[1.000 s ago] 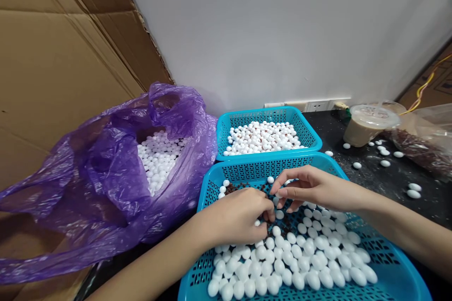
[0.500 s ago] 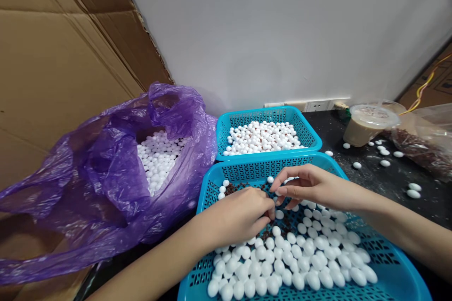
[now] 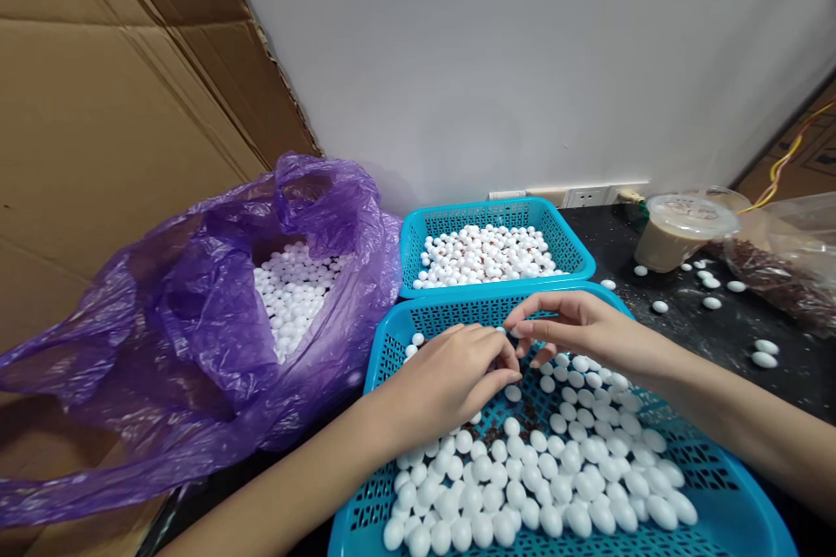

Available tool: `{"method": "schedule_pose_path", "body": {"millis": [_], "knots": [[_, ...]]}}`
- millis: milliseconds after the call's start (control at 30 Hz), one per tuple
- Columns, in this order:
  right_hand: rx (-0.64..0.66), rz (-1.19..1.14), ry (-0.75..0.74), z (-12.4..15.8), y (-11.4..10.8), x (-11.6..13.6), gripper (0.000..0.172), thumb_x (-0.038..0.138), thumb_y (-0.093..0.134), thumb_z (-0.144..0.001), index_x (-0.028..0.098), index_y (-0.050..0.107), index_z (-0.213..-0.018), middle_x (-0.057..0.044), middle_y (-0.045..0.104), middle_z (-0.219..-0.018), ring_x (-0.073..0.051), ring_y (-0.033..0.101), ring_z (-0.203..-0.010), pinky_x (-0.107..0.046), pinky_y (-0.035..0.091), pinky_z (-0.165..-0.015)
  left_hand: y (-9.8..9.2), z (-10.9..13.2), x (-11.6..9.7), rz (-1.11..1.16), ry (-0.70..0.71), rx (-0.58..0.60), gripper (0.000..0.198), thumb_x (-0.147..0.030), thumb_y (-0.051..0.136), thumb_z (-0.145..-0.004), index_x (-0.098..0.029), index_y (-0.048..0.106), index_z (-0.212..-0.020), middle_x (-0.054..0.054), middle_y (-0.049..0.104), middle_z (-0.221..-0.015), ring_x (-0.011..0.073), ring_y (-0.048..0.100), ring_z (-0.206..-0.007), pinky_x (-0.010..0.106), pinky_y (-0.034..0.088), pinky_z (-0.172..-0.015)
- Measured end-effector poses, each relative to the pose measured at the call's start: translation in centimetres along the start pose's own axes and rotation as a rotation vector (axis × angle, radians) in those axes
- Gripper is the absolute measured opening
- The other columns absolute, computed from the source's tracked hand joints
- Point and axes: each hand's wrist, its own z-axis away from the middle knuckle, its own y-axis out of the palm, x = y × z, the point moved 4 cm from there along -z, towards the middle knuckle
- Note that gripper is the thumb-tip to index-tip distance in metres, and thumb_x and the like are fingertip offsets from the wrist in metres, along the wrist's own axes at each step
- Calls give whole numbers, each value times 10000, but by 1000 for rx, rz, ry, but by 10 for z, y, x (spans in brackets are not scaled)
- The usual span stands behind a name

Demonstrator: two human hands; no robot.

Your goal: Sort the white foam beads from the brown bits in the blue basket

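On our far left a sheet of brown cardboard (image 3: 117,130) stands behind a purple plastic bag (image 3: 196,339), which lies open and holds a heap of small white balls (image 3: 291,300). Next to the bag sits a small blue basket (image 3: 483,222), filled with white balls flecked with brown. Just in front of it, a large blue basket (image 3: 711,487) holds more white balls (image 3: 542,479) around a patch of brown bits (image 3: 515,426). Our left hand (image 3: 444,387) is curled over the middle of this basket with its fingers bunched, and our right hand (image 3: 581,326) reaches in from the other side in a loose pinch. The two nearly meet above the balls, and we cannot tell whether either holds anything. Further right, below a wall socket (image 3: 588,197), loose white balls (image 3: 764,359) lie scattered on the black table (image 3: 607,235), near a plastic cup (image 3: 666,244) of milky drink, its lid's print too small to read, and a clear bag (image 3: 764,274) of dark brown bits.
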Motion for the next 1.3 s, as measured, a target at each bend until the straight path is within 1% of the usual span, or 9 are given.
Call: {"method": "schedule_pose_path", "body": {"millis": [200, 267, 367, 500, 567, 667, 800, 967, 1300], "knots": [[-45, 13, -30, 0, -4, 0, 181, 328, 610, -790, 166, 624, -869, -42, 620, -822, -143, 584, -762, -284, 488, -671, -10, -1, 3, 217, -81, -226, 133, -258, 433, -906, -181, 538, -881, 7, 595, -890, 136, 548, -832, 266, 419, -744], [-49, 20, -49, 0, -5, 0, 167, 312, 617, -786, 168, 630, -871, -40, 617, -832, -143, 577, -787, -275, 482, -681, -13, -1, 4, 271, -105, -274, 158, -283, 421, -912, -181, 537, -880, 0, 586, -874, 127, 539, -816, 255, 414, -731], [-41, 18, -67, -1, -5, 0, 170, 308, 621, -788, 167, 642, -880, -40, 624, -840, -137, 577, -794, -273, 475, -710, -15, -2, 6, 322, -141, -300, 174, -311, 417, -911, -183, 527, -870, -6, 571, -864, 126, 527, -809, 249, 408, -712], [-40, 22, -46, -1, -5, -1, 206, 334, 644, -770, 173, 648, -898, -42, 641, -866, -144, 589, -814, -304, 480, -770, -14, -2, 11, 403, -172, -293, 189, -333, 405, -909, -178, 506, -874, 3, 555, -870, 131, 515, -822, 255, 409, -723], [-59, 38, -52, -1, -5, 0, 239, 338, 669, -748, 175, 639, -920, -43, 645, -891, -153, 595, -840, -325, 479, -805, -13, -3, 13, 472, -192, -264, 199, -342, 401, -906, -173, 501, -874, 9, 550, -874, 132, 510, -827, 260, 414, -736], [-104, 91, -138, 1, -4, 3, 270, 335, 689, -726, 172, 623, -932, -52, 642, -920, -166, 602, -861, -341, 492, -812, -11, -5, 15, 574, -206, -213, 190, -334, 415, -891, -164, 499, -866, 17, 539, -868, 132, 505, -830, 272, 420, -759], [-147, 183, -242, 5, -1, 6, 221, 320, 671, -746, 172, 617, -900, -58, 639, -890, -170, 610, -834, -322, 520, -753, -11, -6, 17, 645, -202, -197, 170, -311, 433, -876, -160, 504, -846, 12, 525, -837, 127, 498, -816, 282, 410, -775], [-140, 245, -273, 8, 3, 10, 162, 286, 665, -758, 168, 622, -861, -45, 644, -849, -148, 613, -756, -291, 525, -703, -11, -6, 17, 655, -200, -180, 182, -323, 441, -874, -157, 514, -853, 8, 512, -833, 125, 486, -816, 280, 396, -771], [-142, 251, -286, 9, 5, 10, 156, 273, 673, -752, 168, 631, -860, -48, 660, -860, -158, 628, -768, -294, 538, -710, -11, -5, 15, 643, -205, -148, 181, -318, 436, -879, -156, 513, -853, 7, 511, -844, 128, 480, -824, 276, 396, -775]]}}
